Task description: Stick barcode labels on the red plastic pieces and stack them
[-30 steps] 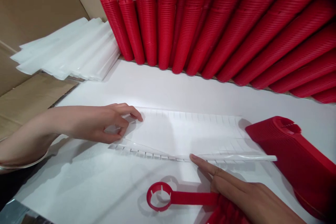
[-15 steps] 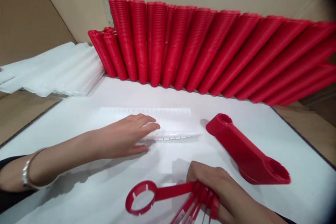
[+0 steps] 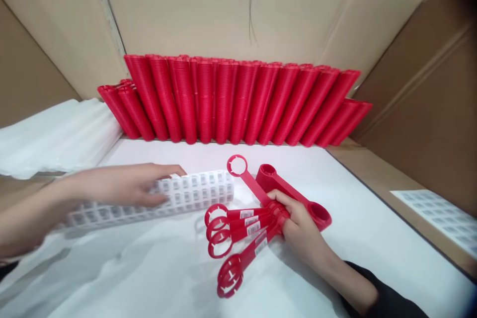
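Observation:
My right hand is closed around a fan of red ring-ended pieces, several of which carry small white printed labels. One piece without a visible label points up and left from the bunch. Just behind that hand, a stack of the same red pieces lies on the white table. On the left, my left hand, blurred, is at a curled white sheet of printed labels, its thumb and fingers on the sheet; whether it pinches a single label is too blurred to tell.
Along the back of the white table stands a row of red stacks against cardboard walls. White translucent bags lie at the left. Another label sheet rests on cardboard at the right.
My left hand and the label sheet now appear further left, with the sheet raised and curled. The red pieces in my right hand are fanned out and higher in view. The view has shifted.

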Available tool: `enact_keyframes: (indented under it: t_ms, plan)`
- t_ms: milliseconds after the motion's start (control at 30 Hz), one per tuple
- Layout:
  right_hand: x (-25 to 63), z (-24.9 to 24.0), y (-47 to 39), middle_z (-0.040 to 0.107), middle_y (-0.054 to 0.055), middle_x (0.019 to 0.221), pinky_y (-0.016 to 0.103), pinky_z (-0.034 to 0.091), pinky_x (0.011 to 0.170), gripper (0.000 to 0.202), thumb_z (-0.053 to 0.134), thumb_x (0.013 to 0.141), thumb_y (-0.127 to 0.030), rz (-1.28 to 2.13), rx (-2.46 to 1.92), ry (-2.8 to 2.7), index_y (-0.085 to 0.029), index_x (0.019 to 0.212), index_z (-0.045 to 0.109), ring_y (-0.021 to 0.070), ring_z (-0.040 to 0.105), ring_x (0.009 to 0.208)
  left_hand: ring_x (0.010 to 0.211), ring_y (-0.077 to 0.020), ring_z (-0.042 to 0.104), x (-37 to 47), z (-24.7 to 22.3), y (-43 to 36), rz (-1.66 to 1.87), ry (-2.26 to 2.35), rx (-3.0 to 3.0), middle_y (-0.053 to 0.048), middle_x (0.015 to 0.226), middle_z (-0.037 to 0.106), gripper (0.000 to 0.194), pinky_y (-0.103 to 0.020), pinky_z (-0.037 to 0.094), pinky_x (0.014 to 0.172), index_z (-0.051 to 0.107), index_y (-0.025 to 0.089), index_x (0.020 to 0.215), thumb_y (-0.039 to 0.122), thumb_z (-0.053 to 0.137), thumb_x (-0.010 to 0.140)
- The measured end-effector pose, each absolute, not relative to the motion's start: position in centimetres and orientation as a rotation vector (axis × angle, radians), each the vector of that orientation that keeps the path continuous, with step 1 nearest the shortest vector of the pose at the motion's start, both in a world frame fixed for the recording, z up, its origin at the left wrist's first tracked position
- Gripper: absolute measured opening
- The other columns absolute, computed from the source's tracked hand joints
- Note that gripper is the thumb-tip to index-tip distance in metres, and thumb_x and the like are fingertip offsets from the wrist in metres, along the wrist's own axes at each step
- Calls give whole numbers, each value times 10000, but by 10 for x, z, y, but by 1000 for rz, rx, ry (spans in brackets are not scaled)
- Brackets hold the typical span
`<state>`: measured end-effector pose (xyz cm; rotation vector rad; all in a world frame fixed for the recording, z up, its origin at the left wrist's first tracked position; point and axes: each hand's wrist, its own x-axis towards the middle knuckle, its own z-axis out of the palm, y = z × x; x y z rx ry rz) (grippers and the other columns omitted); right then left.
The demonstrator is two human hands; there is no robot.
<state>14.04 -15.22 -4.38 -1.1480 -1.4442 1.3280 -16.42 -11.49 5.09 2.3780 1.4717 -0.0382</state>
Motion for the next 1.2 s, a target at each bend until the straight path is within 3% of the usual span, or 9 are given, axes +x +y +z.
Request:
enact_keyframes:
  t_ms: [100,267,433,567,767,1000,1200]
  plan:
    - [139,-44,-152,438,-57,525,190,267,371,179,354,627,-83,1312,-1143,-1393,-190,711,472,69,374,402,887,-173,555,-189,74,-109,-136,1315,2134,-5,1021,619,474,-206,437,743,535,191,1155,350,557,709]
    - [136,-45,-151,427,-64,490,189,258,359,176,352,628,-85,1316,-1138,-1436,-188,711,469,69,370,377,837,-212,573,-213,53,-98,-221,1318,1951,-35,933,646,488,-239,452,691,596,214,1084,318,627,609]
    - [132,-49,-149,454,-54,516,191,263,370,177,343,623,-71,1318,-1121,-1516,-181,689,465,68,383,394,961,-210,537,-194,17,-96,-66,1512,2227,-89,1106,565,510,-270,419,813,508,191,1184,451,483,746]
    - [129,-53,-149,441,-59,506,195,268,387,192,333,612,-60,1290,-1143,-1580,-181,681,465,70,380,402,860,-205,541,-159,-7,-97,95,1575,2503,-106,974,554,421,-298,413,783,586,142,1048,413,347,831]
    - [127,-51,-150,445,-55,515,204,276,413,205,322,594,-56,1261,-1186,-1608,-179,672,466,81,393,431,726,-170,546,-141,-27,-97,49,1595,2508,-64,932,521,293,-283,411,679,599,177,931,371,414,814]
    - [123,-53,-147,472,-46,528,213,301,447,240,307,562,-53,1149,-1197,-1702,-182,674,475,100,435,476,735,-167,557,-137,-29,-109,68,1624,2556,-52,951,521,193,-283,415,688,570,186,889,270,423,797]
    - [113,-55,-147,465,-39,521,218,303,466,231,302,540,-62,1001,-1202,-1762,-181,648,467,116,449,519,802,-187,572,-136,-34,-110,127,1735,2502,-70,979,553,233,-285,416,715,589,178,927,281,425,798]
